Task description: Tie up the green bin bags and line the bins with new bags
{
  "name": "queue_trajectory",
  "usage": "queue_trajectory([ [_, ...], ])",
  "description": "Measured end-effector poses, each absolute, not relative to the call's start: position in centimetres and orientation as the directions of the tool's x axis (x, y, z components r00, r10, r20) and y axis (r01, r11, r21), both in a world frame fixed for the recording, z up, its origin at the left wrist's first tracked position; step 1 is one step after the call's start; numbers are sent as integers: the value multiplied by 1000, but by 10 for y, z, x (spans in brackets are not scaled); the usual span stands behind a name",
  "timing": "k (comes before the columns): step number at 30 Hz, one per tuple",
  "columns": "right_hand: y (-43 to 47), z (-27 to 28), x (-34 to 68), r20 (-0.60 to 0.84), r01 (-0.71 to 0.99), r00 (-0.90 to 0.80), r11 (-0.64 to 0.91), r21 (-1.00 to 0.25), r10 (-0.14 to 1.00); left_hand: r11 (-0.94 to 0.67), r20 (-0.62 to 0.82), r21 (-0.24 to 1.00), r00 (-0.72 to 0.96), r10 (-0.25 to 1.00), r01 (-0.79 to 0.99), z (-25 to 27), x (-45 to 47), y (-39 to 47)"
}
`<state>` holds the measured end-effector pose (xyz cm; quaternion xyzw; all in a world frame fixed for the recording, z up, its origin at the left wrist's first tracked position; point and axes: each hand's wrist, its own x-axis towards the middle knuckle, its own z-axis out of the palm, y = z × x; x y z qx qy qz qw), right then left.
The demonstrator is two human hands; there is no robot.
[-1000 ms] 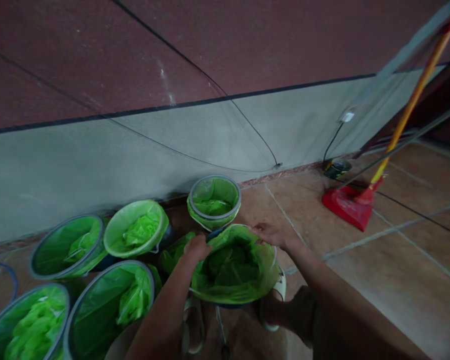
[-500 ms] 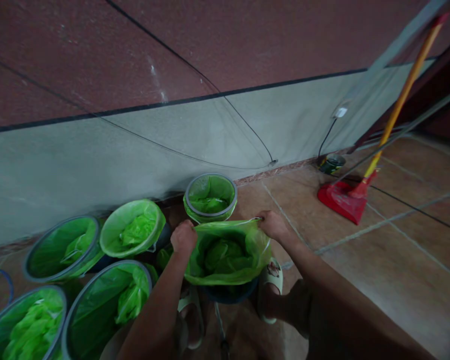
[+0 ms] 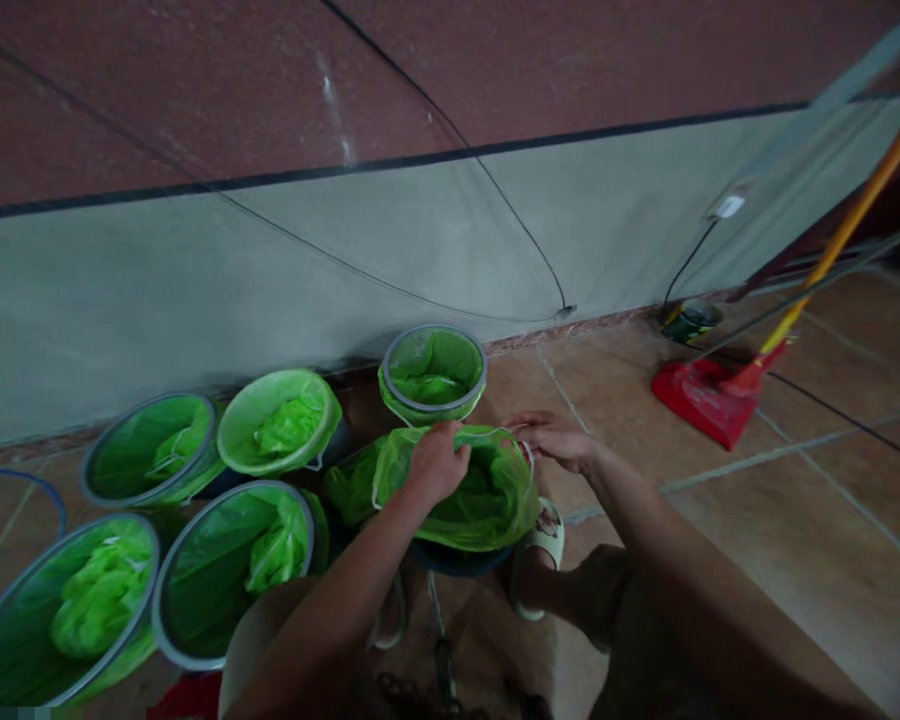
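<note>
A translucent green bin bag [image 3: 487, 525] lines a dark blue bucket [image 3: 461, 560] standing on the floor between my feet. My left hand [image 3: 441, 462] reaches over the bag's opening, with fingers closed on its upper edge. At the far right corner of the bag, my right hand [image 3: 553, 438] pinches the rim where a thin white drawstring shows. The string runs between the two hands, and a loop of it hangs at the bag's left side. More green bag lies crumpled inside the bucket, partly hidden by my left hand.
Several lined bins stand at my left, including a grey-rimmed bin [image 3: 232, 570] and a pale green one [image 3: 277, 425]. Another bin [image 3: 435, 375] sits by the wall. A red dustpan [image 3: 701, 395] and a small dark can [image 3: 691, 320] are at the right. Cables cross the wall.
My left hand has moved right and inward over the bag, closer to my right hand. The bag's opening is less stretched and its rim has slackened. The view has shifted slightly.
</note>
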<state>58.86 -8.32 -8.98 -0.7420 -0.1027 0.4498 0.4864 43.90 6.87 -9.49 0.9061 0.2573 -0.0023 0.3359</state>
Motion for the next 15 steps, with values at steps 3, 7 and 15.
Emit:
queue_trajectory([
  [3,-82,-94,586,-599,-390,506,-456,-800,620,-389,-238,828,882,407,404,-110,441,41],
  [7,-79,-98,580,-601,-465,413,-409,-785,684,-12,-357,914,816,455,406,-126,448,26],
  [15,-68,-111,561,-562,-282,540,-495,-822,627,141,-428,902,801,418,409,-128,450,20],
])
